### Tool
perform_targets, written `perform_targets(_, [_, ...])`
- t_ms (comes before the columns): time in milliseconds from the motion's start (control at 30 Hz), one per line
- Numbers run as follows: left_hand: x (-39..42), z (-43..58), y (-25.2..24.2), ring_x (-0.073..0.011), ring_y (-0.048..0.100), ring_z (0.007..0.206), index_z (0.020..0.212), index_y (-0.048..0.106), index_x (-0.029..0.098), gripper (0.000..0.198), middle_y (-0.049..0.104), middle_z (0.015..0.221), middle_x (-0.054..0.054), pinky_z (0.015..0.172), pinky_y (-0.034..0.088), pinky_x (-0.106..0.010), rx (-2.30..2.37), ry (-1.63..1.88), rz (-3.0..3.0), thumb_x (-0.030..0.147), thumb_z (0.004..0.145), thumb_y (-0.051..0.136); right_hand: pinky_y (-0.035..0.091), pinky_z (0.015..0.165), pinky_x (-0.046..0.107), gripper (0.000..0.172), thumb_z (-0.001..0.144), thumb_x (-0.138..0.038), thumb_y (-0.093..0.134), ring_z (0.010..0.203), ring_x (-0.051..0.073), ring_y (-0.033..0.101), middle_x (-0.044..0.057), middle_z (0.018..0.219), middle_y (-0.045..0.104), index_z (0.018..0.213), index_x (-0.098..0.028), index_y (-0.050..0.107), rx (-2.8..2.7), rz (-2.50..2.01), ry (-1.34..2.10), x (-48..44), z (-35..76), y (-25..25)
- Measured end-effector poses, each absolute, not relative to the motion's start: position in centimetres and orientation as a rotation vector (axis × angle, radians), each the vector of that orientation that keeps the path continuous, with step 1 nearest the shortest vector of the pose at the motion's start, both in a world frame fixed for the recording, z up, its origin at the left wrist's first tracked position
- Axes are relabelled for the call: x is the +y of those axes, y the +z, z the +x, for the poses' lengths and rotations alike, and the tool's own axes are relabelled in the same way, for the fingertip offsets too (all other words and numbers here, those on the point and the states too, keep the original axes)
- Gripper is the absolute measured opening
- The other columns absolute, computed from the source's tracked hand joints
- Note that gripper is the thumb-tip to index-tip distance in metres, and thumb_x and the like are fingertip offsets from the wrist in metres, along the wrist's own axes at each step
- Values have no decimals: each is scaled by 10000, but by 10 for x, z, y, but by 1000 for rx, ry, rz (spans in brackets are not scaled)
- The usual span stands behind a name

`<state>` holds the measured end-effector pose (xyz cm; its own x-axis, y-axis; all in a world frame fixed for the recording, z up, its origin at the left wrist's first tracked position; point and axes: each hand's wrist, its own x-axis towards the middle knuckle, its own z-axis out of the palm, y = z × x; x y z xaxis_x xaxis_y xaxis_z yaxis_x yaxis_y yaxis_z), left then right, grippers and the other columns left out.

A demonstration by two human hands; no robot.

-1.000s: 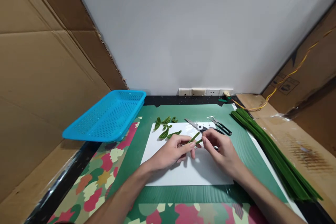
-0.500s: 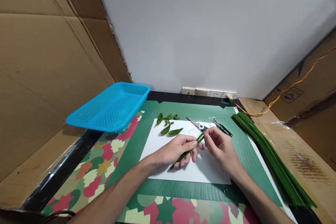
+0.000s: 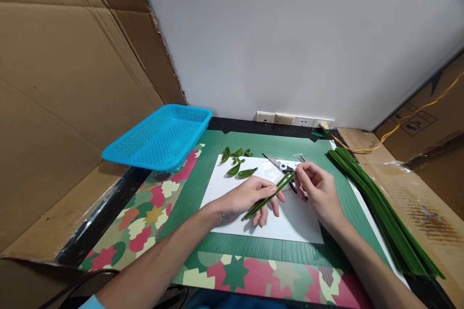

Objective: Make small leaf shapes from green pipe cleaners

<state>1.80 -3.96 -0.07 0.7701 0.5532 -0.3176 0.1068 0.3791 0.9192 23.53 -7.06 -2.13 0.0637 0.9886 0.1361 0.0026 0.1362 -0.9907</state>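
Observation:
A folded green pipe cleaner [image 3: 268,198] runs slantwise between my two hands above the white sheet [image 3: 224,188]. My left hand [image 3: 250,198] pinches its middle between thumb and fingers, the other fingers resting on the sheet. My right hand [image 3: 317,188] pinches its upper end, fingers closed. Several finished green leaf shapes [image 3: 237,164] lie at the sheet's far left corner. Scissors [image 3: 277,163] lie just beyond my right hand, partly hidden by it.
A blue mesh basket [image 3: 159,137] sits at the left on the table's edge. A long bundle of green pipe cleaners [image 3: 380,207] lies along the right side. The green mat [image 3: 261,145] lies on a patterned cover. Cardboard walls stand left and right; sockets line the back wall.
The pipe cleaner now shows as a longer strand stretched between my hands. My right hand has shifted right and farther from the left. The camera has tilted, so the scene sits higher and more to the right.

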Motion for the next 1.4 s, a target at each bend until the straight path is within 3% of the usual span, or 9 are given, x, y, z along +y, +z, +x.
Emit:
perform_targets(233, [-41, 19, 2, -103, 609, 485, 1069, 689, 121, 448, 728, 846, -90, 402, 451, -193, 679, 300, 1164, 555, 988, 614, 295, 405, 203, 364, 926, -527, 741, 459, 80, 394, -55, 601, 497, 831, -205, 602, -1011, -1090, 1192, -68, 238, -20])
perform_targets(467, [-38, 17, 5, -15, 357, 395, 1014, 693, 130, 402, 652, 773, -13, 370, 189, -189, 747, 365, 1178, 527, 959, 658, 280, 383, 183, 370, 876, -495, 801, 439, 59, 351, -70, 593, 472, 794, -206, 586, -850, -1039, 1237, -67, 239, -19])
perform_targets(633, [-37, 16, 4, -8, 356, 403, 1002, 660, 141, 391, 625, 780, 12, 387, 193, -191, 746, 458, 1119, 527, 945, 677, 362, 379, 200, 350, 922, -554, 733, 442, 88, 449, -46, 609, 548, 977, -212, 681, -979, -1031, 1171, -69, 237, -19])
perform_targets(800, [-40, 18, 1, -11, 376, 395, 954, 626, 149, 396, 628, 774, 13, 370, 201, -183, 732, 469, 1126, 542, 944, 679, 413, 447, 241, 389, 907, -548, 753, 452, 107, 492, -15, 569, 586, 792, -179, 709, -1287, -1083, 1257, -72, 228, -22])
perform_targets(933, [-44, 20, 0, -24, 402, 394, 889, 604, 158, 410, 621, 742, 15, 354, 250, -181, 726, 444, 1150, 560, 963, 644, 400, 481, 246, 399, 938, -539, 725, 458, 106, 477, -24, 541, 569, 765, -180, 710, -1353, -1096, 1248, -75, 223, -25])
perform_targets(1133, [-42, 22, 1, -20, 404, 379, 958, 628, 148, 423, 650, 765, 1, 335, 206, -175, 758, 401, 1152, 570, 951, 649, 411, 423, 236, 440, 925, -579, 723, 409, 116, 507, -26, 507, 582, 726, -196, 639, -1205, -1090, 1220, -71, 228, -26])
perform_targets(1267, [-39, 22, -3, -23, 396, 377, 1043, 643, 144, 402, 647, 772, 2, 335, 204, -173, 792, 384, 1174, 535, 952, 646, 469, 371, 235, 428, 898, -615, 730, 436, 124, 586, 12, 725, 703, 828, -202, 641, -1025, -1050, 1260, -67, 232, -24])
perform_targets(1333, [-40, 22, -5, -31, 407, 384, 1188, 608, 167, 424, 653, 791, 8, 338, 223, -167, 797, 393, 1220, 527, 965, 636, 497, 370, 235, 424, 887, -610, 743, 453, 118, 597, 24, 798, 716, 857, -199, 644, -990, -1017, 1286, -66, 233, -22])
perform_targets(1400, [-42, 22, -7, -35, 403, 390, 1410, 473, 243, 538, 655, 840, 24, 354, 263, -164, 802, 438, 1272, 504, 972, 642, 490, 367, 222, 402, 888, -583, 756, 447, 107, 580, 12, 768, 697, 891, -195, 652, -986, -993, 1288, -66, 233, -20])
